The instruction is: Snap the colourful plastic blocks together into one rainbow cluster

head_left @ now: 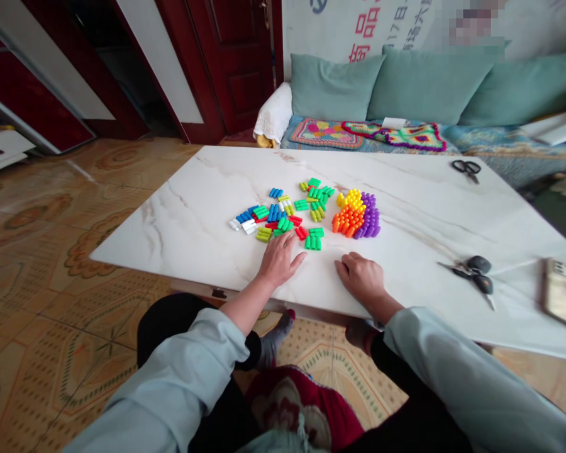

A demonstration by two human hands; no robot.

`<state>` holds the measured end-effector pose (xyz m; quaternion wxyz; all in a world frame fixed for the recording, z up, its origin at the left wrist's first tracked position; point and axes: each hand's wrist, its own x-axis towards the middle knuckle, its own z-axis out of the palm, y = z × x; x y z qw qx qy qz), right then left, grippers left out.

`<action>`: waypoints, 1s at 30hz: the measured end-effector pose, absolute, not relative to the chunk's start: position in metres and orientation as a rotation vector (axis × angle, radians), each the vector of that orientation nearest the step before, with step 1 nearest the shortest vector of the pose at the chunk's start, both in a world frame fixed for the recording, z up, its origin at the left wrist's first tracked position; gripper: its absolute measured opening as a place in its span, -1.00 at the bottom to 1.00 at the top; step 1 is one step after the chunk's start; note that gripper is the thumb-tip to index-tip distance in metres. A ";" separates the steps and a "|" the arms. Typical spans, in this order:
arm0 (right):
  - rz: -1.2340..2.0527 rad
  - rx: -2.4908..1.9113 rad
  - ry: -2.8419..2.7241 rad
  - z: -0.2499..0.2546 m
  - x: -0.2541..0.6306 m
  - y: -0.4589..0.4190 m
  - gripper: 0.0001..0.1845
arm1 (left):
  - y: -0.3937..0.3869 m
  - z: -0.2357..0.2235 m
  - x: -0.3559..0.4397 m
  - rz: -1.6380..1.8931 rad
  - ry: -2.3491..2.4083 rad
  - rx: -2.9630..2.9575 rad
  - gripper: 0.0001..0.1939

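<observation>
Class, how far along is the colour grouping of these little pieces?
Looks done: the yellow pieces, orange pieces and purple pieces sit in adjoining colour patches.

In hand: nothing visible; the left hand is by the mixed spread, the curled right hand on the table.

Apparently left: green pieces, blue pieces, white pieces, red pieces and yellow-green pieces, still intermingled.

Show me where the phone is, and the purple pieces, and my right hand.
Phone (565, 294): head view, on its back.
Purple pieces (370, 217): head view, middle of the cluster.
Right hand (362, 275): head view, back of the hand.
</observation>
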<state>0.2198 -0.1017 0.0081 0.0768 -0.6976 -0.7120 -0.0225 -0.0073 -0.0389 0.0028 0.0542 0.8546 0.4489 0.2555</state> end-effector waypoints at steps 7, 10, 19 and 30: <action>-0.075 -2.071 -2.129 0.006 0.220 -0.101 -0.54 | -0.039 0.004 -0.007 0.773 1.353 2.601 -0.51; -0.104 -2.057 -2.118 0.005 0.220 -0.101 -0.54 | -0.040 0.004 -0.006 0.758 1.370 2.609 -0.53; -0.120 -2.069 -2.114 0.005 0.219 -0.101 -0.55 | -0.040 0.004 -0.006 0.762 1.387 2.621 -0.53; -0.145 -2.057 -2.100 0.002 0.220 -0.100 -0.55 | -0.041 0.005 -0.006 0.768 1.397 2.605 -0.53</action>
